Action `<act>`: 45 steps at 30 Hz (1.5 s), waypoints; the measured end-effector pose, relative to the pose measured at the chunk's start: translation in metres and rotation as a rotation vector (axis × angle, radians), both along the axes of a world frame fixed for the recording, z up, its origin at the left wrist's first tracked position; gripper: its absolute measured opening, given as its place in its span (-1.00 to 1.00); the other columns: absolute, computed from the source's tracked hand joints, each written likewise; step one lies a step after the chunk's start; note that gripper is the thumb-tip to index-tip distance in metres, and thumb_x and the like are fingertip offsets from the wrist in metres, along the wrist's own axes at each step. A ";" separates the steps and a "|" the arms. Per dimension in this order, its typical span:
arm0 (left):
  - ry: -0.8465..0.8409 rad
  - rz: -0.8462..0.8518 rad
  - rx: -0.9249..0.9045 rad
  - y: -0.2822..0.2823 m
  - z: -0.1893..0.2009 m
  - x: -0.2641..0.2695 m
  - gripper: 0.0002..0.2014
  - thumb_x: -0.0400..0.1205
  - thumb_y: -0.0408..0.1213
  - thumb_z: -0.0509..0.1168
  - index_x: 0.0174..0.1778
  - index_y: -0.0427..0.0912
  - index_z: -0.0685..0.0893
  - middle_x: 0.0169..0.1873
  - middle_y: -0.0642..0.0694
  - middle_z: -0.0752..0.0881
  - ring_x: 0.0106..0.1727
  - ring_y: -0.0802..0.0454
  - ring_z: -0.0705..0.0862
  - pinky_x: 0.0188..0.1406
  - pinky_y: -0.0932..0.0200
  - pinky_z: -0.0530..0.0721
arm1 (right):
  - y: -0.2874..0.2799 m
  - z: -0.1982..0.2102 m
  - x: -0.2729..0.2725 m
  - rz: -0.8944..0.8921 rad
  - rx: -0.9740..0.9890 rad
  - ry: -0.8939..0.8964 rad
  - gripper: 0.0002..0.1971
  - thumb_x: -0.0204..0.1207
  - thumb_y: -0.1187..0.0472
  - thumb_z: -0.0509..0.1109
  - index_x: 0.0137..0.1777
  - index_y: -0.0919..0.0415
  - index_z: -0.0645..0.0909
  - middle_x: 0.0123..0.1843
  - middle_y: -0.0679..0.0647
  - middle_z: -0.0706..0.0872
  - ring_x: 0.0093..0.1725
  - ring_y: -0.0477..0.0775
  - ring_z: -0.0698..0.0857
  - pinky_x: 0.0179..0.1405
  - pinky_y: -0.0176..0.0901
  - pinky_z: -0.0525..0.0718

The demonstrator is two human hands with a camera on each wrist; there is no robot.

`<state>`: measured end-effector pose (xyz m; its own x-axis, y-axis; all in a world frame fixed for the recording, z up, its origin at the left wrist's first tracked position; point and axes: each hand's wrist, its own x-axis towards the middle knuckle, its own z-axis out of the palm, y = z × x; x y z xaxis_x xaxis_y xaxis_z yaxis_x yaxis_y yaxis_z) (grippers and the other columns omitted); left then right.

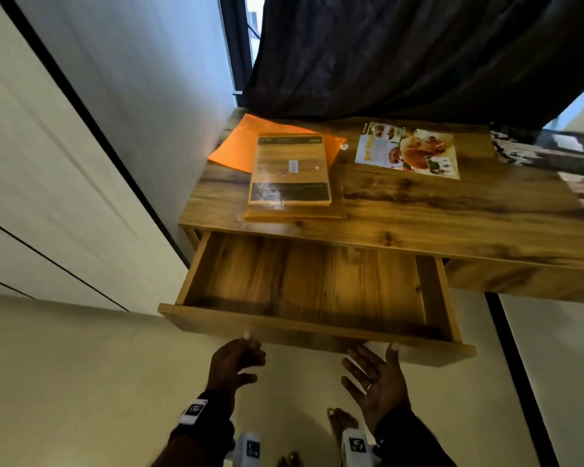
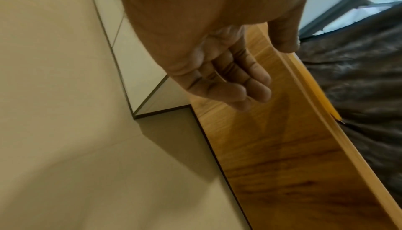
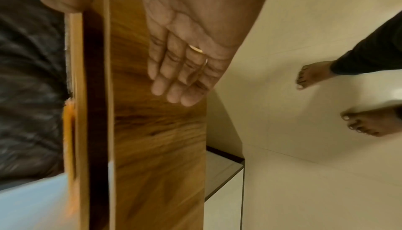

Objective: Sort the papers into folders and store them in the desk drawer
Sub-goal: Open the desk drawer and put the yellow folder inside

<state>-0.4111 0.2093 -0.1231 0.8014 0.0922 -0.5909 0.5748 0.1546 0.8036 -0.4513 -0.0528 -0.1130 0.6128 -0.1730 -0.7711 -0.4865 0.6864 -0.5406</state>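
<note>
The wooden desk drawer stands pulled out and holds nothing. On the desk above it lie an orange folder, a stack of tan folders partly over it, and a colourful food leaflet. My left hand hovers just below the drawer front, fingers loosely bent, holding nothing; the left wrist view shows its fingers near the wood. My right hand is spread, palm up, with its fingers by the drawer front.
More printed papers lie at the desk's right end. A dark curtain hangs behind the desk. A white cabinet wall stands on the left. My bare feet are on the pale tiled floor.
</note>
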 end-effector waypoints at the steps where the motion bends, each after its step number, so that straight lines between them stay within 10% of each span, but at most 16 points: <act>1: -0.054 -0.041 0.037 0.000 0.010 0.000 -0.66 0.70 -0.13 0.29 -0.04 -0.39 0.76 -0.16 -0.41 0.80 -0.04 -0.34 0.79 -0.27 -0.01 0.63 | 0.002 0.004 0.000 0.037 -0.044 -0.013 -0.27 0.50 -0.44 0.13 0.28 0.18 0.66 0.21 0.16 0.78 0.24 0.26 0.69 0.20 0.24 0.60; 11: -0.321 -0.141 0.213 -0.009 0.077 0.103 -0.80 0.68 -0.27 0.33 -0.05 -0.37 0.70 -0.15 -0.33 0.79 -0.07 -0.30 0.78 -0.18 -0.07 0.75 | 0.012 0.084 0.111 0.249 -0.436 -0.327 -0.72 0.62 0.07 0.36 0.06 0.30 0.71 -0.06 0.31 0.82 -0.15 0.23 0.75 -0.18 0.02 0.69; 15: -0.387 -0.174 0.426 -0.011 0.090 0.165 -0.89 0.65 -0.09 0.35 -0.07 0.00 0.74 -0.15 -0.04 0.81 -0.05 -0.09 0.77 0.00 -0.08 0.72 | -0.004 0.093 0.189 0.307 -0.646 -0.316 -0.83 0.56 0.12 0.42 -0.15 0.20 0.73 -0.21 0.20 0.81 -0.15 0.29 0.74 -0.17 0.07 0.73; 20: -0.441 -0.297 0.748 -0.035 0.104 0.231 -0.71 0.64 -0.16 0.37 0.28 -0.05 0.67 0.24 -0.08 0.71 0.22 -0.04 0.69 0.17 0.02 0.67 | -0.030 0.106 0.291 0.495 -1.023 -0.209 -0.82 0.49 0.01 0.40 -0.02 0.06 0.71 -0.12 0.02 0.71 -0.23 0.03 0.65 -0.11 -0.14 0.54; 26: -0.346 -0.565 0.918 -0.065 0.086 0.268 -0.36 0.62 -0.10 0.36 0.63 -0.06 0.34 0.55 -0.12 0.48 0.52 -0.11 0.49 0.44 0.04 0.48 | -0.048 0.059 0.377 0.657 -0.974 -0.085 -0.43 0.30 -0.24 0.39 0.26 0.03 0.51 0.17 0.12 0.67 -0.01 0.23 0.69 -0.04 0.08 0.67; 30: -0.330 -0.575 0.989 -0.067 0.070 0.279 -0.42 0.54 -0.07 0.41 0.49 -0.09 0.50 0.35 -0.15 0.65 0.35 -0.12 0.62 0.31 -0.02 0.61 | -0.042 0.056 0.404 0.600 -0.809 -0.137 -0.45 0.33 -0.31 0.32 0.08 0.15 0.53 0.01 0.24 0.68 -0.05 0.30 0.71 0.03 0.29 0.72; 32: -0.371 -0.572 1.008 -0.066 0.070 0.280 -0.53 0.52 -0.11 0.41 0.36 -0.11 0.62 0.27 -0.14 0.70 0.27 -0.11 0.67 0.22 0.00 0.64 | -0.040 0.057 0.412 0.583 -0.679 -0.147 -0.35 0.49 -0.24 0.36 0.33 0.31 0.48 0.17 0.25 0.64 0.13 0.30 0.67 0.09 0.24 0.70; 34: -0.422 -0.569 0.987 -0.065 0.069 0.281 -0.60 0.53 -0.14 0.41 0.29 -0.13 0.66 0.24 -0.12 0.72 0.23 -0.10 0.68 0.18 0.01 0.65 | -0.038 0.055 0.414 0.626 -0.598 -0.098 -0.18 0.37 -0.24 0.50 0.53 0.18 0.37 0.30 0.20 0.62 0.22 0.28 0.65 0.14 0.22 0.69; 38: -0.551 -0.320 0.954 -0.055 0.070 0.270 -0.76 0.57 -0.18 0.41 0.14 -0.08 0.66 0.16 0.03 0.60 0.18 0.06 0.61 0.08 0.10 0.61 | -0.029 0.065 0.404 0.674 -0.538 -0.169 -0.70 0.45 0.23 0.51 0.18 0.20 0.68 0.08 0.28 0.79 0.01 0.30 0.77 0.12 0.26 0.73; 41: -0.403 -0.019 0.924 -0.051 0.084 0.251 -0.82 0.65 -0.08 0.35 -0.01 -0.11 0.59 -0.03 -0.07 0.63 0.01 -0.04 0.63 -0.11 0.14 0.47 | -0.015 0.072 0.386 0.649 -0.419 -0.209 -0.71 0.47 0.29 0.46 0.20 0.14 0.66 0.05 0.24 0.79 0.01 0.31 0.77 -0.09 0.12 0.77; 45: 0.040 0.090 0.063 -0.053 0.090 0.233 -0.55 0.59 0.23 0.31 0.13 -0.07 0.65 0.01 -0.19 0.82 0.02 -0.23 0.80 0.01 -0.16 0.77 | 0.009 0.063 0.353 0.667 -0.324 -0.233 -0.64 0.43 0.35 0.47 0.23 0.16 0.65 0.07 0.23 0.80 0.02 0.29 0.79 -0.19 0.04 0.77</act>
<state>-0.1777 0.1568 -0.0331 0.7644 0.2009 -0.6126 0.5923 0.1565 0.7904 -0.0979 -0.0438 -0.0499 0.8069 0.0946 -0.5831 -0.5900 0.0789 -0.8035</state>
